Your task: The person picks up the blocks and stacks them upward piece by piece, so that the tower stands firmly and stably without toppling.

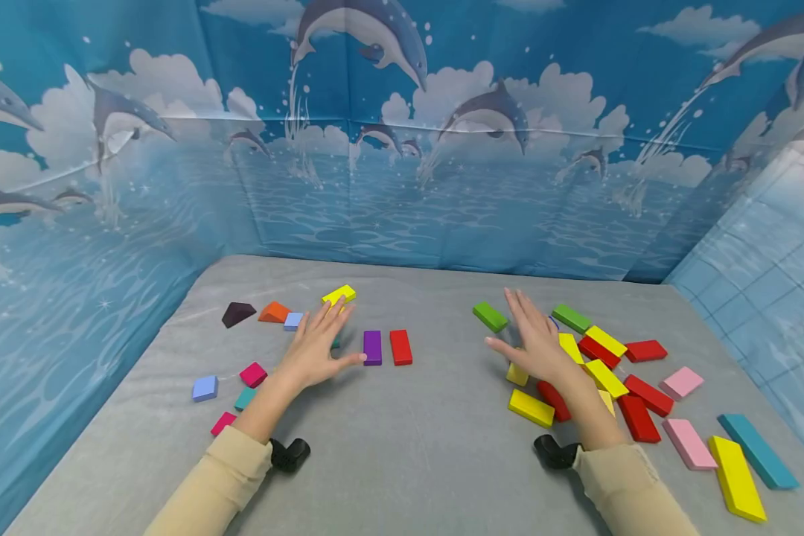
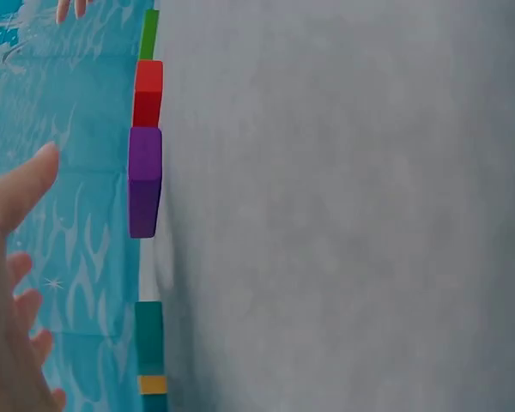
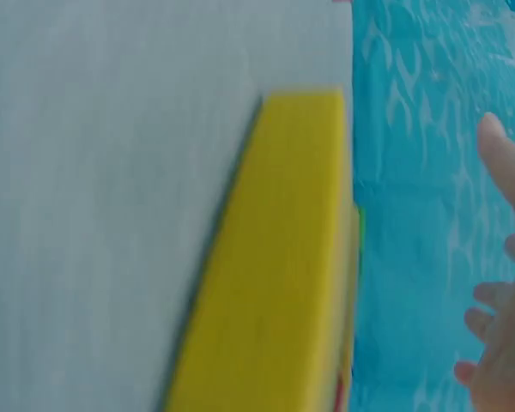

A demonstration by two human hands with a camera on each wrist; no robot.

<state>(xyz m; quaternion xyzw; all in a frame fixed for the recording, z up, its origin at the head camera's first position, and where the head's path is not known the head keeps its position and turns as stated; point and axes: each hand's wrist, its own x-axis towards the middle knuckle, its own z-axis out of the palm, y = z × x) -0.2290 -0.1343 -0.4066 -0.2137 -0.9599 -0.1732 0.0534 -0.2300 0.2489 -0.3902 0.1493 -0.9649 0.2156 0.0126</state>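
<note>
Most work seems left: purple oblong block (image 1: 372,348) and red oblong block (image 1: 401,348) lie unstacked; left hand (image 1: 316,356) and right hand (image 1: 540,345) empty, each grip apart.

- Head view: your left fingers (image 1: 335,324) hide most of a teal block (image 1: 336,343).
- Your right fingers (image 1: 525,320) mostly cover a blue piece (image 1: 553,322); can't tell its shape.
- Right wrist view: you get a blurred yellow block (image 3: 266,249), cut off by the bottom edge.
</note>
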